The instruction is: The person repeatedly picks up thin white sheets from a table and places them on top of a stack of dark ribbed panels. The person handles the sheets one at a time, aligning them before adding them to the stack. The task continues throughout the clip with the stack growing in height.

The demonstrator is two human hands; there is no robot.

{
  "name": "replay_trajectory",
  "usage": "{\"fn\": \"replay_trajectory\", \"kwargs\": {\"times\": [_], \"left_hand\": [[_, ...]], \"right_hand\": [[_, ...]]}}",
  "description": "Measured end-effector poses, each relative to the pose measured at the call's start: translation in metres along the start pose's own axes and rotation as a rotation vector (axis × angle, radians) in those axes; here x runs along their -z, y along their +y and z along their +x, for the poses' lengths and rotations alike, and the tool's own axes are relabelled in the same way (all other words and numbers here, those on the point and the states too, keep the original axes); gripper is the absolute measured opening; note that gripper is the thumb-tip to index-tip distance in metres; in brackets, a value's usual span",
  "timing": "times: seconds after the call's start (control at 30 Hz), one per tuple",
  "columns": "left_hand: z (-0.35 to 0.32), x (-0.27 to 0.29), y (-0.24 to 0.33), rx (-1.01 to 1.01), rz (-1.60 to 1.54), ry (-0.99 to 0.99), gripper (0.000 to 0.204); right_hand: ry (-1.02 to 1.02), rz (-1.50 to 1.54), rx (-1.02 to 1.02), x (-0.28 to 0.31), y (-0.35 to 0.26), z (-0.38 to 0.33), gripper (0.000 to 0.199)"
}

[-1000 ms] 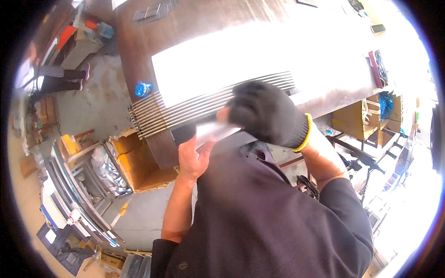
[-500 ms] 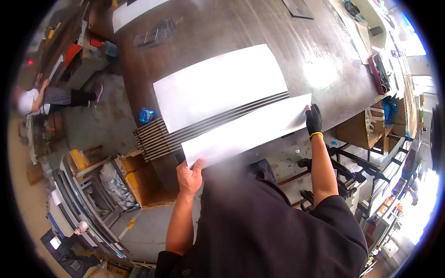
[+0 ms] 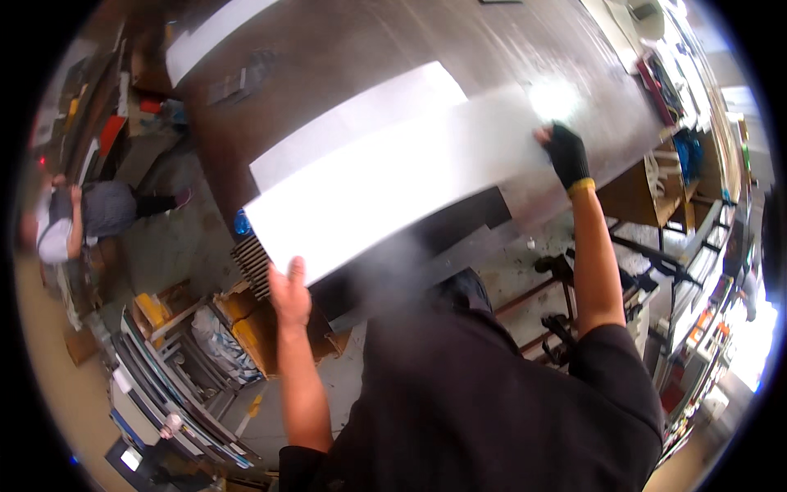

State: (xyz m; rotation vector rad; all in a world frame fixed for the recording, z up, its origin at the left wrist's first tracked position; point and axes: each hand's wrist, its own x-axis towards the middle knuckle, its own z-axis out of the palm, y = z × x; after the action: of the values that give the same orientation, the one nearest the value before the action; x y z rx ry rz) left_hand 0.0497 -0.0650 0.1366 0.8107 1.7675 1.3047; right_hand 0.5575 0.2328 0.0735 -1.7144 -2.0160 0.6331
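1. I judge the step in hand to be positioning the white sheet [image 3: 361, 197] over the brown table [image 3: 328, 49]; it spans mid-frame, overlapping a second sheet [image 3: 348, 123].
2. My left hand [image 3: 290, 295] pinches its lower-left corner, thumb on top. My right hand [image 3: 564, 152], gloved, has curled fingers by the blurred right end; I cannot tell whether they pinch it.
3. Next, I think, calls for lining up edges evenly.
4. Rod ends [image 3: 252, 266] jut out at left; the upper right offers most room.
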Motion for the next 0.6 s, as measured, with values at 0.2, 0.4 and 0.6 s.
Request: {"fn": "replay_trajectory", "kwargs": {"times": [0.2,0.4,0.6], "left_hand": [[0.074,0.024,0.028,0.119,-0.366,0.030,0.044],[0.093,0.024,0.020,0.152,-0.253,0.048,0.038],[0.068,0.028,-0.044,0.290,0.189,0.128,0.023]], "right_hand": [[-0.060,0.241,-0.166,-0.004,-0.079,0.086,0.036],[-0.264,0.439,-0.066,-0.039,-0.066,0.106,0.039],[-0.366,0.301,-0.235,-0.077,-0.038,0.075,0.025]]}}
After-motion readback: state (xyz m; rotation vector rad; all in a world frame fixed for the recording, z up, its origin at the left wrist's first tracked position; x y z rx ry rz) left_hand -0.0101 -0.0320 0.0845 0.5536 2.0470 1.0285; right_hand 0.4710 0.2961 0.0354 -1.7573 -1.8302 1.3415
